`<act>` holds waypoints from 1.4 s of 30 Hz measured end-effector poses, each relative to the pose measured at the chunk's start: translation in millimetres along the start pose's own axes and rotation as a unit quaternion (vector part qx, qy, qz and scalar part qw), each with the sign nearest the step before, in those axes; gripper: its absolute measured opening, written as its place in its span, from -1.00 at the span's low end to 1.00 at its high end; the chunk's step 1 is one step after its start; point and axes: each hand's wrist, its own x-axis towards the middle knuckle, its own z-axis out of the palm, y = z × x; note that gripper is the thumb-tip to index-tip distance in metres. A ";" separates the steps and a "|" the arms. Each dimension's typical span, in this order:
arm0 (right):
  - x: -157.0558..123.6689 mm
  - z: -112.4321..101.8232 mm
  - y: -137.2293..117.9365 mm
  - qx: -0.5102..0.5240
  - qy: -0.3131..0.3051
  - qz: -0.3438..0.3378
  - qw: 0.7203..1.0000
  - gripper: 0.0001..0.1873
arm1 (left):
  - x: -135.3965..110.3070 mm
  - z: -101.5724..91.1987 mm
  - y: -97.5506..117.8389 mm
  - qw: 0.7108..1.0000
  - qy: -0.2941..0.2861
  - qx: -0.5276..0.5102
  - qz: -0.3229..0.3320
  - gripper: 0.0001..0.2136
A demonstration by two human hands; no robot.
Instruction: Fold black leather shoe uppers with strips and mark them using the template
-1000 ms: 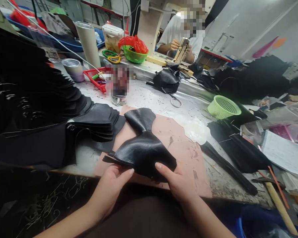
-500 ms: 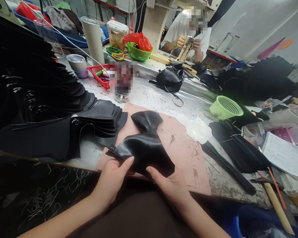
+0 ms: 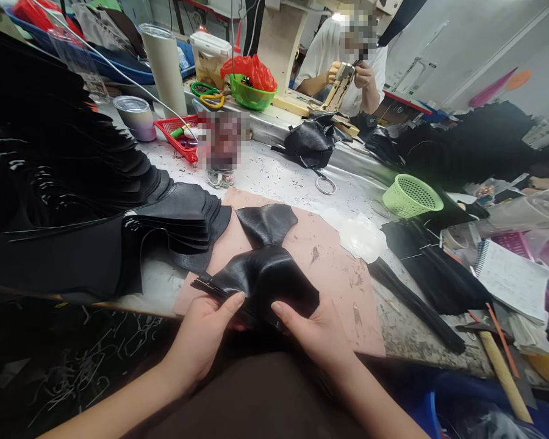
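Observation:
A glossy black leather piece point(image 3: 268, 274), narrow at its middle and wide at both ends, lies partly over the pink board point(image 3: 333, 292). Its near end is pinched between my two hands at the table's front edge. My left hand point(image 3: 210, 320) grips the left corner with the thumb on top, beside a strip with what looks like zipper teeth point(image 3: 210, 285). My right hand point(image 3: 306, 323) holds the near right side, thumb on top as well. The fingers of both hands are hidden beneath the leather.
Stacked black cut pieces point(image 3: 178, 213) rise at the left. Farther back stand a red basket point(image 3: 178, 137), a tumbler point(image 3: 165, 67) and a green bowl point(image 3: 254, 94). A green basket point(image 3: 412, 195), notebook point(image 3: 515, 280) and wooden-handled hammer point(image 3: 503, 372) lie right. A co-worker point(image 3: 343, 67) sits opposite.
The near end of the leather has tilted slightly in my hands, and more of the toothed strip shows at its left corner. Both hands keep their hold. The whole view has shifted a little.

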 end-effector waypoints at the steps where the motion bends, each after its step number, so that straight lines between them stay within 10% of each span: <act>1: 0.0 -0.3 -0.5 -0.005 -0.002 -0.001 1.000 -0.82 | -0.6 0.6 1.2 1.000 -0.009 -0.012 -0.004 -0.80; 42: 6.0 -1.0 -13.0 -0.092 0.008 -0.048 0.995 -0.90 | 5.1 5.4 -5.0 0.999 0.021 -0.014 -0.036 -0.77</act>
